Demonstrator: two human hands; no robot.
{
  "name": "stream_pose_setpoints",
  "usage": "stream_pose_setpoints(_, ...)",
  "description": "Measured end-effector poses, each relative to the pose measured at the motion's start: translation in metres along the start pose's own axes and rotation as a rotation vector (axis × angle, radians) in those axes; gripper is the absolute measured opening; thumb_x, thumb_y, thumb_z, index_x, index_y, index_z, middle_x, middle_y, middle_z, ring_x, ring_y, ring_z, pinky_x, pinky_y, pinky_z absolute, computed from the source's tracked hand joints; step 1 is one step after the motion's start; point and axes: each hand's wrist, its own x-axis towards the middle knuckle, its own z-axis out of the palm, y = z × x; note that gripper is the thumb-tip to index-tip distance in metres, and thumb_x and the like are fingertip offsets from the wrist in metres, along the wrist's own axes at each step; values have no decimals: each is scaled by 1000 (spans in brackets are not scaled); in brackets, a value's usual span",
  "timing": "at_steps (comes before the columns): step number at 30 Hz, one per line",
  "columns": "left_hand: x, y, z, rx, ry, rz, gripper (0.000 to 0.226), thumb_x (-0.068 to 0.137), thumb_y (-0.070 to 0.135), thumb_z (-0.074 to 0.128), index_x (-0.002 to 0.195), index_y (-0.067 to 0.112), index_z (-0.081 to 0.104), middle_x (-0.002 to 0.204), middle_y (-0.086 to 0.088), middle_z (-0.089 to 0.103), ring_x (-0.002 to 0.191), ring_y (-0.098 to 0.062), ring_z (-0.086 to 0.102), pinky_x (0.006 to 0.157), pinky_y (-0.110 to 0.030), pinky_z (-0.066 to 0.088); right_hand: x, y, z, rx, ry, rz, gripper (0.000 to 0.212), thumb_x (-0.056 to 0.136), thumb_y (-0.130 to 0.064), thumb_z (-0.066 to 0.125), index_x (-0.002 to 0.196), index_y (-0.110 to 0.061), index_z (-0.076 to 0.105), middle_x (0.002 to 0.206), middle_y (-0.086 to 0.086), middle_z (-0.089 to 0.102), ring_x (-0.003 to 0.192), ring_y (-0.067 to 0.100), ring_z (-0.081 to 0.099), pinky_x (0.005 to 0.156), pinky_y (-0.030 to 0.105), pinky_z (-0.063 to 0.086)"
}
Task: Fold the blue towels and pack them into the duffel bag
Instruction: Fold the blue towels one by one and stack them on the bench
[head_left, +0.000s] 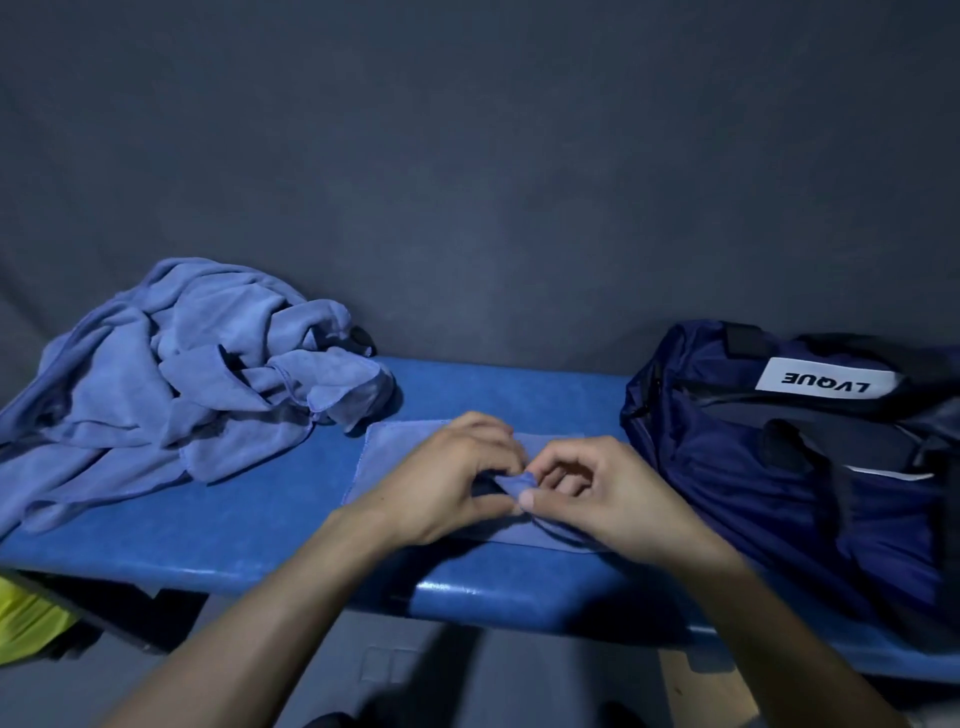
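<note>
A small blue towel (400, 441) lies flat in the middle of the blue bench (249, 514), partly folded. My left hand (447, 483) and my right hand (592, 493) meet over its middle, and both pinch a raised fold of the towel between thumb and fingers. A heap of crumpled blue towels (171, 374) sits at the bench's left end. The dark navy duffel bag (789, 467) stands at the right end, its top open, with a white label reading upside down.
A dark grey cloth backdrop (467, 182) rises right behind the bench. Something bright yellow (26, 618) shows under the bench at the lower left. The bench's front edge runs just before my forearms.
</note>
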Motion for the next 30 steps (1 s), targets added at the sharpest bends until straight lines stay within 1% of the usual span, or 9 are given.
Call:
stream_pose_setpoints(2, -1, -5, 3, 12, -39, 5, 19, 90, 41, 75, 97, 24, 73, 102, 12, 72, 105, -12, 61, 94, -37, 48, 0, 5, -7, 8, 23, 30, 6, 91, -23, 75, 87, -20, 74, 78, 10, 71, 63, 22, 62, 63, 37, 51)
stream_pose_setpoints(4, -2, -6, 4, -3, -85, -14, 16, 89, 42, 73, 97, 28, 73, 100, 14, 72, 97, -10, 64, 89, -38, 50, 7, 20, -17, -214, 217, 49, 9, 96, -19, 66, 91, -20, 73, 83, 4, 74, 77, 24, 69, 77, 42, 58)
stream_pose_setpoints(6, -4, -8, 5, -10, -110, -33, 18, 92, 44, 68, 101, 30, 73, 102, 17, 72, 96, -7, 64, 89, -36, 51, 16, 36, -25, -583, 329, 118, 12, 99, -19, 58, 103, -15, 69, 98, 2, 72, 93, 23, 67, 82, 37, 53)
stream_pose_setpoints(8, -4, -7, 5, 6, -124, -45, 19, 96, 46, 63, 106, 32, 72, 104, 18, 71, 98, -6, 63, 91, -35, 50, 25, 46, -25, -720, 281, 265, 18, 100, -28, 58, 101, -10, 62, 97, 4, 64, 94, 28, 62, 76, 36, 48)
stream_pose_setpoints(12, -3, -7, 7, 4, -143, -66, 23, 99, 45, 59, 101, 26, 70, 99, 11, 70, 94, -11, 63, 87, -38, 50, 35, 54, -23, -623, 283, 412, 23, 91, -33, 70, 96, -11, 64, 89, 3, 67, 85, 25, 63, 73, 36, 52)
stream_pose_setpoints(17, -2, -8, 10, 30, -123, -99, 33, 99, 44, 58, 86, 14, 62, 85, 6, 62, 79, -15, 56, 79, -41, 48, 35, 44, -18, -491, 376, 283, 11, 82, -20, 75, 77, -21, 64, 69, -8, 64, 64, 8, 59, 58, 25, 46)
stream_pose_setpoints(23, 3, -8, 17, 59, -166, -105, 19, 100, 34, 60, 97, 16, 65, 133, 4, 66, 117, -18, 58, 98, -28, 42, 32, 40, -3, -364, 150, 149, 12, 85, -24, 74, 75, -20, 69, 54, -18, 60, 52, -1, 52, 56, 16, 40)
stream_pose_setpoints(26, 5, -11, 23, 95, -218, -132, 33, 97, 41, 52, 107, 14, 67, 125, 2, 68, 110, -22, 57, 98, -40, 42, 36, 45, -7, -187, 185, 224, 19, 94, -18, 64, 78, -23, 74, 66, -19, 68, 63, -5, 58, 67, 17, 44)
stream_pose_setpoints(30, 7, -13, 27, 90, -229, -151, 26, 96, 42, 49, 95, 19, 60, 99, 10, 64, 95, -16, 50, 91, -44, 44, 39, 53, -3, -156, 234, 313, 26, 85, -7, 55, 86, -25, 74, 67, -2, 70, 60, 13, 55, 62, 28, 42)
